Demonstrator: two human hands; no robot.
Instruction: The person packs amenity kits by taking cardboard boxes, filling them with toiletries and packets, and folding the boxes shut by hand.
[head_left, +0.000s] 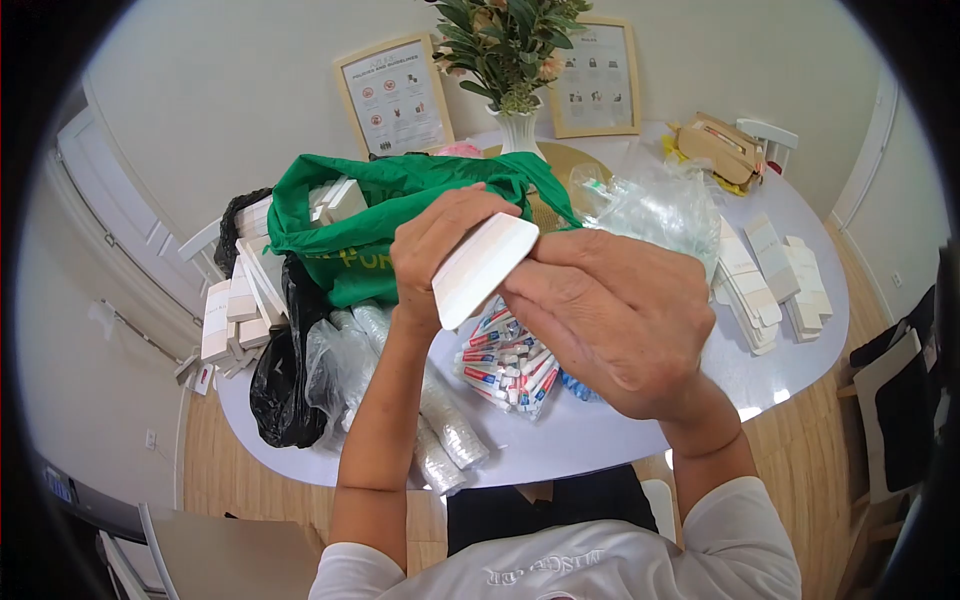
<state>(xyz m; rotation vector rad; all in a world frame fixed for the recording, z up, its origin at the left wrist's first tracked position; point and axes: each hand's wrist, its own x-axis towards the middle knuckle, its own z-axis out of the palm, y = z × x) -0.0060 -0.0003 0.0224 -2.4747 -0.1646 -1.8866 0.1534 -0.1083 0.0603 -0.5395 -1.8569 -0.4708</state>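
A small white cardboard box (487,268) is held up over the table, one end flap pointing towards me. My left hand (440,240) is closed around its far left side. On the right, my right hand (620,315) is closed with its fingertips at the box's right edge; the hand itself hides part of that grip. Below the hands lies a clear bag of small toothpaste tubes (508,365) with red, white and blue labels. Behind my left hand sits a green fabric bag (345,270) with white boxes inside.
Plastic-wrapped rolls (440,420) lie by the table's front edge, beside a black plastic bag (283,395). Stacked white boxes (232,310) stand left; flat cartons (745,285) lie right. Behind are clear plastic bags (660,215), a flower vase (517,130) and framed signs (393,100).
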